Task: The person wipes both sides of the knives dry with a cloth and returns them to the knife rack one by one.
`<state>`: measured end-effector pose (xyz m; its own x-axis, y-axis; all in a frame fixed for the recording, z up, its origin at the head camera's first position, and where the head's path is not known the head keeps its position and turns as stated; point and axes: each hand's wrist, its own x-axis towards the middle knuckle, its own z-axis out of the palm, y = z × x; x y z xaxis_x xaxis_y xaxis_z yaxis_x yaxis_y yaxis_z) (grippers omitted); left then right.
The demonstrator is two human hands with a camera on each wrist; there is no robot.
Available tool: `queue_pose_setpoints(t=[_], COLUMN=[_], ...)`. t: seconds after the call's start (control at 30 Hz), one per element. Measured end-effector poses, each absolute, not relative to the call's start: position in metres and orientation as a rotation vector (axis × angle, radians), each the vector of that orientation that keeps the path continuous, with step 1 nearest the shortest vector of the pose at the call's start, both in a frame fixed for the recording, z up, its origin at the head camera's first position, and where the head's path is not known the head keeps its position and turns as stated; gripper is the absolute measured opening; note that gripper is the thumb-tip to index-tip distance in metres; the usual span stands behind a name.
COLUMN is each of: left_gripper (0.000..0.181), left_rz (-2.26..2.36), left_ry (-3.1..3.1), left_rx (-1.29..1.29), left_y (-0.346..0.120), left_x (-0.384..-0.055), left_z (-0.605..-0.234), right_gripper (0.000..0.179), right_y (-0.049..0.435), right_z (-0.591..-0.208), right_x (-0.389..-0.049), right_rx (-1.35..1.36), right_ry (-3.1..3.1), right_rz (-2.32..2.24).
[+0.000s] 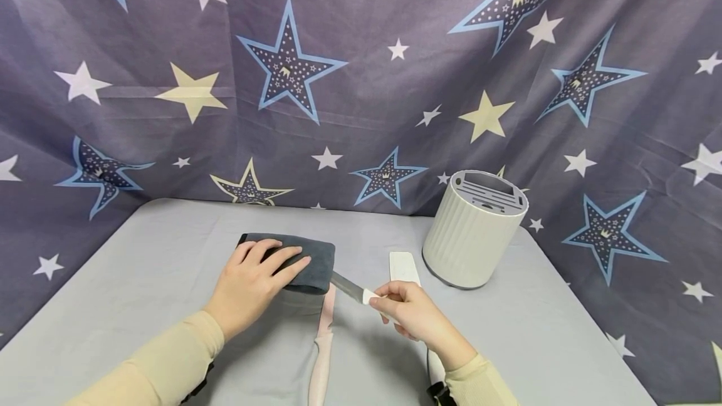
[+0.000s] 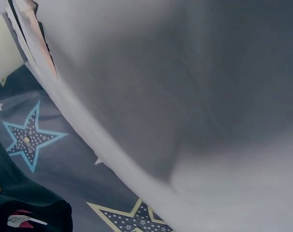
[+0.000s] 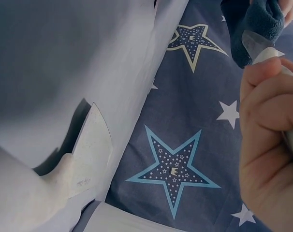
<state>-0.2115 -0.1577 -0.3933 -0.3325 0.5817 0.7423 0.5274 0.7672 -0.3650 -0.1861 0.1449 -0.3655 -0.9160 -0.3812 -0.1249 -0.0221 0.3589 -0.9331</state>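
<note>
My left hand (image 1: 245, 287) grips a folded dark grey-blue cloth (image 1: 320, 262) above the table, its fingers spread over the top and its thumb hidden. With my right hand (image 1: 420, 312) I hold a knife (image 1: 348, 286) by its white handle. The blade runs up to the cloth's right edge, and its far part is hidden there. The right wrist view also shows the blade (image 3: 256, 43) against the cloth (image 3: 265, 19). Below the cloth lies a pink-bladed knife (image 1: 320, 362) with a pale handle. A white broad-bladed knife (image 1: 402, 268) lies partly behind my right hand.
A white ribbed knife block (image 1: 470, 240) with a slotted grey top stands at the table's back right. The pale grey table (image 1: 141, 306) meets a star-patterned curtain (image 1: 350, 111) at its back and sides.
</note>
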Motion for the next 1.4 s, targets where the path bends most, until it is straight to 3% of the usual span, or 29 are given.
queue_pose_setpoints(t=[1.4], left_gripper=[0.039], left_rz=[-0.025], left_ry=[-1.874], left_rx=[-0.808], left_y=[-0.164], left_x=[-0.212], left_z=[-0.391], right_gripper=[0.023], right_y=[0.141], right_z=[-0.372], right_x=[-0.187], right_rx=[-0.38], right_ry=[2.38], right_rz=[-1.479])
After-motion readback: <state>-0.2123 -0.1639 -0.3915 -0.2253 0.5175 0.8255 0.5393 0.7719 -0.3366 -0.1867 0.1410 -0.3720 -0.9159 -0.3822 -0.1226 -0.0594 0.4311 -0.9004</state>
